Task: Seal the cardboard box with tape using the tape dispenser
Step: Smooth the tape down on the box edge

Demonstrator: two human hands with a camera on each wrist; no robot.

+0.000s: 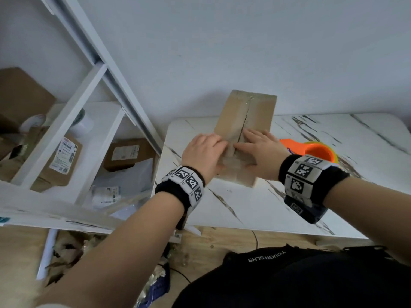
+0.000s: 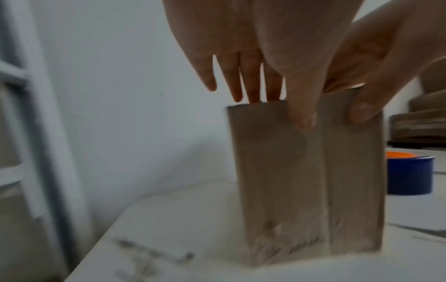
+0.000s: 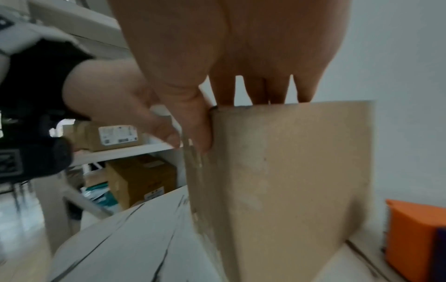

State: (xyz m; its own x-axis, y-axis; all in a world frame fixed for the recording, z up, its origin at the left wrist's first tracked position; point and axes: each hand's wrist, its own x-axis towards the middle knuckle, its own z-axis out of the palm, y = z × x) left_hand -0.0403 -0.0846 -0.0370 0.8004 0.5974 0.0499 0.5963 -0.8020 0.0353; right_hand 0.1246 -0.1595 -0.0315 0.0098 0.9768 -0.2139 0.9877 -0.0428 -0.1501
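Observation:
A brown cardboard box (image 1: 246,116) stands on the white marble table (image 1: 244,203), its two top flaps meeting at a centre seam. My left hand (image 1: 204,150) lies flat on the left flap near the front edge, and my right hand (image 1: 260,145) lies flat on the right flap. In the left wrist view both thumbs press the box's (image 2: 277,171) front face. The right wrist view shows my straight fingers (image 3: 260,89) over the box top (image 3: 289,162). The orange tape dispenser (image 1: 315,150) lies on the table just right of the box, untouched.
A white shelf unit (image 1: 73,107) stands left of the table, holding several labelled parcels (image 1: 60,158). A white wall rises right behind the box. The dispenser's blue roll (image 2: 407,175) sits close to the box's right side. Wooden floor with scraps lies below.

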